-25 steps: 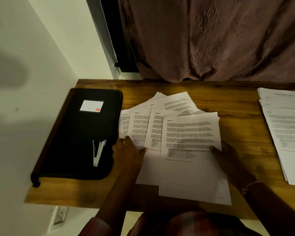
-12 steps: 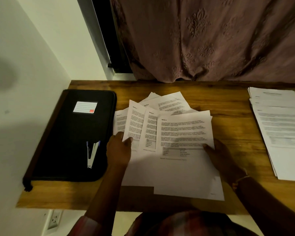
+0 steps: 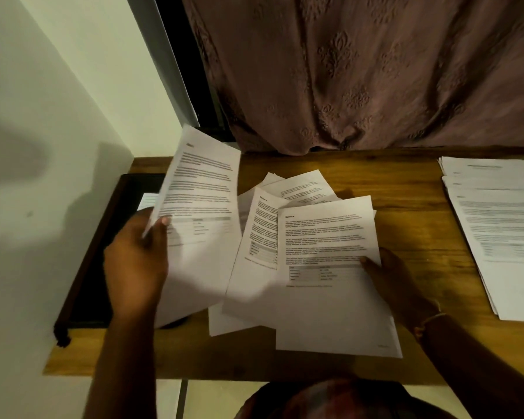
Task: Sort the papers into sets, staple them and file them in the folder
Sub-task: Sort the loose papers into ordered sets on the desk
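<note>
Far left of the frame, a black folder (image 3: 88, 282) is lying flat on the wooden table (image 3: 412, 207), pushed up against the wall, with a corner of its white label (image 3: 147, 201) peeking out. The left hand (image 3: 136, 258) is hovering over it and holding one printed sheet (image 3: 203, 207) up off the table, tilted towards the upper left. Its thumb is lying on the front and the fingers are curling behind, so it's pinching the sheet's left edge. That sheet is looking pretty blurry.

Middle of the frame, a loose fan of papers (image 3: 300, 189) is sitting on the table, overlapping each other, with a page headed "Section 4" (image 3: 330, 267) lying on top. The right hand (image 3: 390, 276) is resting at that page's right edge with the thumb on the paper. The other fingers are hiding, so I can't tell if they're gripping or just lying flat. A thin bracelet (image 3: 433, 317) is showing at the wrist.

Far right, a separate stack of papers (image 3: 496, 231) is sitting well apart from the fan. A pinkish curtain (image 3: 360, 71) is hanging across the top
</note>
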Demonstrator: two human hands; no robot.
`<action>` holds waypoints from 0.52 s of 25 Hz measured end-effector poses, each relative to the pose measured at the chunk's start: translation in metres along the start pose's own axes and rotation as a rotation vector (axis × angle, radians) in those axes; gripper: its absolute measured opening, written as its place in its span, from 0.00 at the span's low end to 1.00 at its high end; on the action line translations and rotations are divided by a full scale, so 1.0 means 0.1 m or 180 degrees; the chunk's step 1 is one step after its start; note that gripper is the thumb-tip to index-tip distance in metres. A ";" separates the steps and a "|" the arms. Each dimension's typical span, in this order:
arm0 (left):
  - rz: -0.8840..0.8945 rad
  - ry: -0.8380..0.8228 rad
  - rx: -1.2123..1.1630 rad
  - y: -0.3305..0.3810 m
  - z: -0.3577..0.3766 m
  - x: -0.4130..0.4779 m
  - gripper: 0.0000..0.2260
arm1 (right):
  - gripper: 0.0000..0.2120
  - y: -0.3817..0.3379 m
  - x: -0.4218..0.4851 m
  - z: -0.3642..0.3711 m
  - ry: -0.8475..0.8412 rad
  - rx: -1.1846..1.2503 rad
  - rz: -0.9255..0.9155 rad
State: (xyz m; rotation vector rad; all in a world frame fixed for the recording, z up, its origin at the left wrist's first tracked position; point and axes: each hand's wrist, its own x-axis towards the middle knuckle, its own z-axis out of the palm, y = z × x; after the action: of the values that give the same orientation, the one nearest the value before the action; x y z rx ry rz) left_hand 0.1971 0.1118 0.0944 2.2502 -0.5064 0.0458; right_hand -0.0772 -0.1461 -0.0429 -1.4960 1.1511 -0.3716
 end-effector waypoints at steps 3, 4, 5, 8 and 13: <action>-0.0034 0.0479 -0.0232 -0.13 -0.25 0.20 0.17 | 0.08 -0.07 -0.01 -0.03 -0.0047 0.0103 -0.0049; -0.0063 0.0565 -0.0351 -0.19 -0.30 0.27 0.18 | 0.08 -0.11 -0.01 -0.04 -0.0054 0.0179 -0.0053; -0.0086 0.0606 -0.0515 -0.24 -0.34 0.32 0.18 | 0.09 -0.15 -0.02 -0.05 -0.0071 0.0299 -0.0068; -0.0245 0.0499 -0.1102 -0.25 -0.31 0.37 0.12 | 0.10 -0.31 -0.03 -0.08 -0.0256 0.0845 -0.0065; -0.0578 -0.0345 -0.1797 -0.12 0.18 0.07 0.09 | 0.13 -0.52 0.01 -0.12 -0.0457 0.1299 -0.0059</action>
State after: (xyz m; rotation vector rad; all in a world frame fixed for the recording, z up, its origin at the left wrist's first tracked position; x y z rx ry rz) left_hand 0.2061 0.1033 0.0752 1.7382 -0.3180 -0.2804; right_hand -0.0628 -0.1606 0.0068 -1.1554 0.8853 -0.4727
